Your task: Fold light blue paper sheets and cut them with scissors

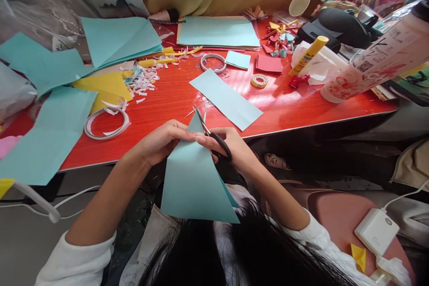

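My left hand (164, 140) pinches a folded sheet of light blue paper (194, 178) near its narrow upper end. The sheet hangs over my lap in front of the table edge, its layers parting at the lower right. In my right hand (231, 145) is a pair of scissors (214, 133) with black handles, blades pointing up and left along the paper's right edge. A thin sliver of paper stands beside the blades. Past the fingertips, a light blue paper strip (226, 98) lies slantwise on the red table (174, 98).
Rolls of double-sided tape (106, 123) and yellow tape (259, 81), white paper scraps (144, 82) and blue sheets (120, 40) lie around the table. A glue stick (308, 56) and a pink bottle (375, 58) stand right. A power bank (377, 231) rests on a pink stool (335, 214).
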`<state>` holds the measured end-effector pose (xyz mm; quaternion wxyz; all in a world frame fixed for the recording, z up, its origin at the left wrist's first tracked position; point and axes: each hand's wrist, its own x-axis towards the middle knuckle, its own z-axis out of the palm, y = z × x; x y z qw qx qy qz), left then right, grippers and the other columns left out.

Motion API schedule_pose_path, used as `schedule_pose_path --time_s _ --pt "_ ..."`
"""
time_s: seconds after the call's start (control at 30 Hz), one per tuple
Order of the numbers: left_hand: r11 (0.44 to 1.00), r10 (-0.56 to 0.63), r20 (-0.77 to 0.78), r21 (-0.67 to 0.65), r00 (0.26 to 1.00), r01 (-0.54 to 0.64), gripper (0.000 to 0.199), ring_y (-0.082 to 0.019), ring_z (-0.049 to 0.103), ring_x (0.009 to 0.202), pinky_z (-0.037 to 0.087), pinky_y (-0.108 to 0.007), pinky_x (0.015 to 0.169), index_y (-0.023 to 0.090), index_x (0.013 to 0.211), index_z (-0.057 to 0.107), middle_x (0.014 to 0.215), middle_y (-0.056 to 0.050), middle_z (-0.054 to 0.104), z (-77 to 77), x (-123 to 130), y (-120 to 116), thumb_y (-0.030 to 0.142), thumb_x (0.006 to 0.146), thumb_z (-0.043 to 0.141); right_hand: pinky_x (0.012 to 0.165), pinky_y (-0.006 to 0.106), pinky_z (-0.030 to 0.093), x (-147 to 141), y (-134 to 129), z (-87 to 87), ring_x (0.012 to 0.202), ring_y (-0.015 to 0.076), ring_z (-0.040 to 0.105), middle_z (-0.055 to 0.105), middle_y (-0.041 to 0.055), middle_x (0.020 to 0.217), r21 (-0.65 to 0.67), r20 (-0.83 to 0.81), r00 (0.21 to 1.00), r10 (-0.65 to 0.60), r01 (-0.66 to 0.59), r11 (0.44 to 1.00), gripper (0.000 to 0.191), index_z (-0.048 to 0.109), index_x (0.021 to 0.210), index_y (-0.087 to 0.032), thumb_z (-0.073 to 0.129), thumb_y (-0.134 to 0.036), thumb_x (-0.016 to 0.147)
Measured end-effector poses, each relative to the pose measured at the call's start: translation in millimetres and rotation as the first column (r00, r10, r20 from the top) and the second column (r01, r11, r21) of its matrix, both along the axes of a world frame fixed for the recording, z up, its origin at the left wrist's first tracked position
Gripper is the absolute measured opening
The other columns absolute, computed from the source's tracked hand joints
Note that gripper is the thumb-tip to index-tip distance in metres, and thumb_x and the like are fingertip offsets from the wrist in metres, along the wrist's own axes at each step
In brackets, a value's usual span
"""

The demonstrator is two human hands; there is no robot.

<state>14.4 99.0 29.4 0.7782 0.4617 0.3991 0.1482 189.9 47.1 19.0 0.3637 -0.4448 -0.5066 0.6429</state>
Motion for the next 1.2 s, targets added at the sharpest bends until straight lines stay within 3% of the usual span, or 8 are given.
schedule_pose_path --time_s 0.47,0.6,0.8,0.87,0.93,1.0,1.07,1.2 --pt "0.995 0.099 -0.107 -0.006 0.989 -0.100 0.021 -0.009 0.051 0.041 0.037 -0.020 0.040 0.012 0.056 0.068 0.051 -0.003 0.063 6.7 -3.3 4.6 0.030 0.066 0.074 0.044 0.023 0.034 11.8 16.2 6.6 0.044 0.0093 0.046 0.054 -0.0016 0.054 0.183 0.199 0.960 -0.197 0.161 0.970 0.043 0.059 0.074 -0.016 0.063 -0.059 0.073" --pt "0.911 0.327 -0.187 0.322 0.926 -0.257 0.026 -0.012 0.058 0.055 0.045 -0.023 0.052 0.015 0.067 0.069 0.066 -0.003 0.068 16.3 -18.2 25.8 0.039 0.064 0.077 0.054 0.027 0.037 31.8 63.0 12.9 0.061 0.0174 0.054 0.062 0.0054 0.074 0.435 0.578 0.693 -0.432 0.186 0.881 0.046 0.053 0.110 -0.012 0.068 -0.037 0.075" --pt "0.726 0.533 -0.143 0.583 0.834 -0.364 0.035 -0.016 0.060 0.065 0.046 -0.024 0.057 0.016 0.077 0.070 0.074 -0.003 0.068 28.8 -38.3 59.8 0.047 0.062 0.077 0.071 0.036 0.043 38.2 90.4 18.7 0.090 0.0288 0.056 0.060 0.0193 0.102 0.403 0.880 0.348 -0.324 -0.184 0.897 0.019 0.062 0.096 -0.009 0.059 -0.018 0.080" --pt "0.711 0.549 -0.109 0.582 0.829 -0.395 0.035 -0.015 0.059 0.065 0.045 -0.022 0.056 0.017 0.077 0.069 0.072 -0.002 0.067 30.5 -40.5 67.3 0.047 0.063 0.077 0.082 0.040 0.042 33.1 87.0 23.8 0.103 0.0314 0.053 0.059 0.0202 0.109 0.520 0.814 0.397 -0.424 -0.173 0.836 0.017 0.065 0.094 -0.009 0.056 -0.021 0.085" --pt "0.667 0.575 -0.040 0.601 0.817 -0.440 0.033 -0.012 0.057 0.062 0.044 -0.020 0.054 0.017 0.076 0.067 0.070 0.000 0.066 30.6 -40.6 75.2 0.048 0.065 0.075 0.086 0.041 0.043 27.0 83.5 29.0 0.105 0.0295 0.054 0.061 0.0164 0.108 0.555 0.704 0.601 -0.379 -0.132 0.822 0.023 0.067 0.094 -0.012 0.054 -0.030 0.087" --pt "0.601 0.602 0.040 0.635 0.798 -0.485 0.034 -0.011 0.056 0.061 0.043 -0.019 0.054 0.018 0.078 0.066 0.072 0.000 0.064 29.5 -39.1 84.3 0.050 0.067 0.073 0.079 0.037 0.048 21.3 82.4 32.6 0.093 0.0244 0.060 0.065 0.0109 0.096 0.383 0.532 0.845 -0.063 -0.174 0.907 0.030 0.067 0.089 -0.014 0.055 -0.042 0.086" --pt "0.527 0.632 0.072 0.690 0.771 -0.496 0.040 -0.013 0.059 0.067 0.045 -0.020 0.057 0.018 0.088 0.066 0.081 -0.002 0.066 28.7 -37.0 92.4 0.054 0.071 0.067 0.070 0.033 0.051 16.4 83.9 34.2 0.080 0.0199 0.062 0.063 0.0064 0.082 0.168 0.280 0.935 0.220 -0.273 0.947 0.033 0.064 0.080 -0.015 0.057 -0.047 0.082" --pt "0.346 0.727 -0.078 0.900 0.683 -0.265 0.070 -0.029 0.052 0.117 0.042 -0.037 0.096 0.016 0.134 0.044 0.133 -0.016 0.050 34.1 -31.2 86.2 0.061 0.081 0.050 0.053 0.024 0.047 6.1 89.7 36.7 0.059 0.0128 0.057 0.050 -0.0015 0.063 0.163 0.138 0.990 0.009 -0.032 0.986 0.037 0.049 0.065 -0.017 0.063 -0.050 0.077"
